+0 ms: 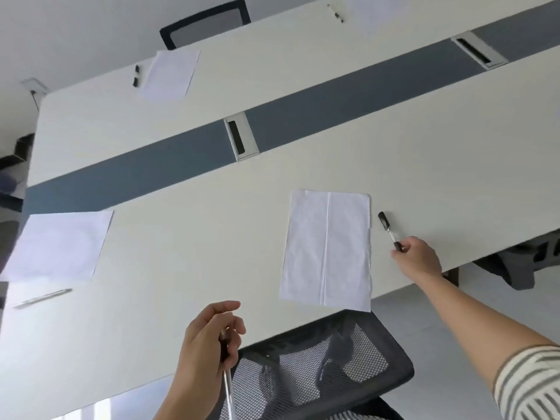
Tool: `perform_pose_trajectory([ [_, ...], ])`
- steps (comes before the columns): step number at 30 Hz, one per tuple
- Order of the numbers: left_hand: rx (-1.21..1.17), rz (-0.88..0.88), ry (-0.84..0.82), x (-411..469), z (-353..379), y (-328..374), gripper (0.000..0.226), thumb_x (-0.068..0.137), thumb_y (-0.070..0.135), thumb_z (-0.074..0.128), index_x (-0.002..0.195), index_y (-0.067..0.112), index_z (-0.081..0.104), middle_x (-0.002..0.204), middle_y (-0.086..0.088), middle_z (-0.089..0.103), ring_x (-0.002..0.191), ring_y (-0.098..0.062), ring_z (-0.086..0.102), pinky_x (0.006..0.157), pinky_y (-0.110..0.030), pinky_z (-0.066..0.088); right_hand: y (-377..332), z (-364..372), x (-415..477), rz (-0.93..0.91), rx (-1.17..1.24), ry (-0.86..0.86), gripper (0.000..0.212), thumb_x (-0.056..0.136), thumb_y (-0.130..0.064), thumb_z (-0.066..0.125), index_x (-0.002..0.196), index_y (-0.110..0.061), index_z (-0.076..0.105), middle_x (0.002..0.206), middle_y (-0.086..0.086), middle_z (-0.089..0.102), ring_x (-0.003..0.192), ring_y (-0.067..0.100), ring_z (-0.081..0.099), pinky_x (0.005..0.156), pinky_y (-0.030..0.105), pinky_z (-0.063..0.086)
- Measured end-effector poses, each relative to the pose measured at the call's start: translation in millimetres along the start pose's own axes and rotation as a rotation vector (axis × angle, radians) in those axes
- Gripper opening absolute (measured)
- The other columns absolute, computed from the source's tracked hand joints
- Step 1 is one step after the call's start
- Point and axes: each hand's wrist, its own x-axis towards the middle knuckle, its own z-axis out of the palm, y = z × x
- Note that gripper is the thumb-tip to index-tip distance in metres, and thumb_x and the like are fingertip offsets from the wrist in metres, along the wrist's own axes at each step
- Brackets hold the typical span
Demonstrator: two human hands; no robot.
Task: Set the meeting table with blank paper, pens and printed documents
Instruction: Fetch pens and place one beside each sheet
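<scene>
The slim black-capped pen [389,230] lies on the white meeting table [197,237] just right of the creased blank paper sheet [328,251], its near end pinched by the right hand [419,257] — likely squaring it to the sheet — while the left hand [209,344] grips a spare clear pen [228,386].

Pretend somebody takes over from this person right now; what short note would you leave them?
Right hand: pinches the lower end of a black pen, just right of the creased sheet at the near seat.
Left hand: grips at least one spare pen.
Done: left sheet with a silver pen below it; far sheet with a far pen beside it; a far-right pen too.
Left: let go of the black pen, then probably place the spare pen at an unset seat. No printed documents are in view; the sheets look blank.
</scene>
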Motion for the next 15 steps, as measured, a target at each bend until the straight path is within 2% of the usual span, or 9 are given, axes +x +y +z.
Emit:
perform_pose_trajectory([
  [6,-0.086,0.036,0.045,-17,14,-8,0.023,0.095,-0.004,0.036,0.096,-0.002,0.059,0.060,-0.015,0.055,0.043,-0.019,0.039,0.038,-0.022,0.028,4,-4,0,-0.030,-0.114,-0.048,0.027,0.085,-0.029,0.062,0.111,-0.018,0.060,0.107,0.002,0.067,0.093,0.027,0.061,0.075,0.034,0.047],
  [9,-0.051,0.101,0.037,-21,22,-7,0.022,0.097,0.000,0.037,0.096,0.000,0.059,0.059,-0.013,0.059,0.051,-0.022,0.045,0.049,-0.030,0.034,7,-13,-8,-0.038,-0.114,-0.110,0.031,0.085,-0.027,0.062,0.115,-0.017,0.059,0.109,0.002,0.066,0.095,0.026,0.060,0.076,0.033,0.046],
  [12,0.014,0.187,0.014,-26,28,-4,0.022,0.099,0.004,0.038,0.094,0.003,0.059,0.063,-0.012,0.064,0.059,-0.022,0.046,0.056,-0.032,0.033,8,-26,-28,-0.080,-0.067,-0.099,0.035,0.087,-0.028,0.061,0.119,-0.015,0.059,0.116,0.004,0.065,0.103,0.027,0.060,0.077,0.030,0.043],
  [15,0.039,0.234,-0.034,-33,32,-4,0.021,0.100,0.005,0.039,0.095,0.005,0.059,0.065,-0.009,0.067,0.054,-0.017,0.044,0.050,-0.029,0.031,9,-40,-68,-0.134,0.064,-0.075,0.030,0.088,-0.030,0.062,0.114,-0.017,0.063,0.107,-0.001,0.067,0.093,0.020,0.060,0.075,0.029,0.043],
])
